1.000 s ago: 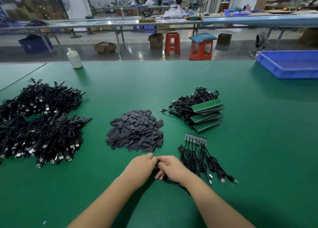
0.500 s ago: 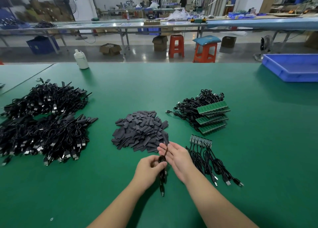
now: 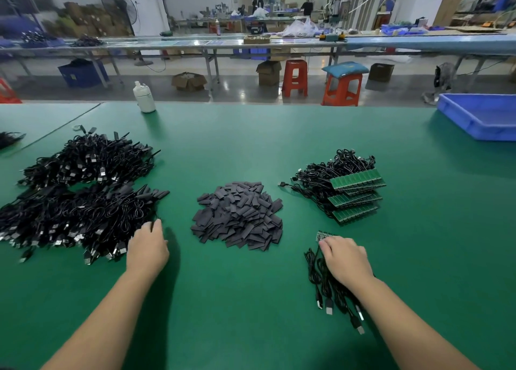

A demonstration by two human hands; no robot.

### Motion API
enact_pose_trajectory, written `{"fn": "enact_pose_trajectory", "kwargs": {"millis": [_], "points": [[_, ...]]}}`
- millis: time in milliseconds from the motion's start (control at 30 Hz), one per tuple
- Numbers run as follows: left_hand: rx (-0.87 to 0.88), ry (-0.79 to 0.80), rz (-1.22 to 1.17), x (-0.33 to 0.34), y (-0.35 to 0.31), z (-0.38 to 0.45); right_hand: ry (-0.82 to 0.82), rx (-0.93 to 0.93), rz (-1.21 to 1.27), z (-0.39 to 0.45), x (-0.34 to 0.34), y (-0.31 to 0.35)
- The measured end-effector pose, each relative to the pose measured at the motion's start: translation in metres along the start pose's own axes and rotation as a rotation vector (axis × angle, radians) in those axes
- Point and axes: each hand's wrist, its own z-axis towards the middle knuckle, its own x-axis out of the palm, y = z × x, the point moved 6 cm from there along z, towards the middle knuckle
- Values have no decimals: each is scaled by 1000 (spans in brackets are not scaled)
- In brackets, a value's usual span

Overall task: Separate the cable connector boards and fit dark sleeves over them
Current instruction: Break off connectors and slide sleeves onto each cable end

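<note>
My left hand [image 3: 147, 248] lies palm down at the near right edge of a big pile of black sleeved cables [image 3: 78, 202]. Its fingertips touch the pile, and I cannot tell whether they hold a cable. My right hand [image 3: 344, 259] is curled over a short strip of green connector boards [image 3: 324, 234], gripping its end. That strip's black USB cables [image 3: 332, 294] trail toward me under the wrist. A heap of dark flat sleeves [image 3: 240, 216] sits between my hands. Stacked green board strips with cables [image 3: 354, 193] lie behind my right hand.
A blue plastic bin [image 3: 480, 117] stands at the far right of the green table [image 3: 251, 300]. A white bottle [image 3: 144, 97] is at the table's far edge. Beyond it are stools, boxes, long benches and people in the distance.
My hands were together in front of me on one sleeved cable. They have parted: the left went left to the cable pile, the right went to the board strip.
</note>
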Motion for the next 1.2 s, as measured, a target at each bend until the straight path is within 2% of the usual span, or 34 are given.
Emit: {"fn": "enact_pose_trajectory", "kwargs": {"millis": [100,200,300,400,500,600,767,900,1000,1200], "points": [[65,-33,135,8,-7,-9,-52,7,-7,1,-7,0],[95,-34,185,13,-15,-19,12,1,-78,3,2,-3],[117,15,92,25,-16,-17,116,-13,-2,3,9,-2],[120,6,-47,26,-12,-14,89,7,22,4,4,-3],[172,-95,-124,16,-22,-17,82,45,230,4,-3,0],[287,-159,-241,-2,-65,-35,38,75,399,3,-13,6],[541,50,-557,-13,-181,-91,31,62,491,1,-22,17],[517,394,-822,-3,-253,-124,31,23,475,-1,-27,24],[495,390,-817,-6,-276,-128,15,7,454,-4,-31,26],[403,402,-875,-2,-279,-121,-9,5,439,-7,-32,25]]}}
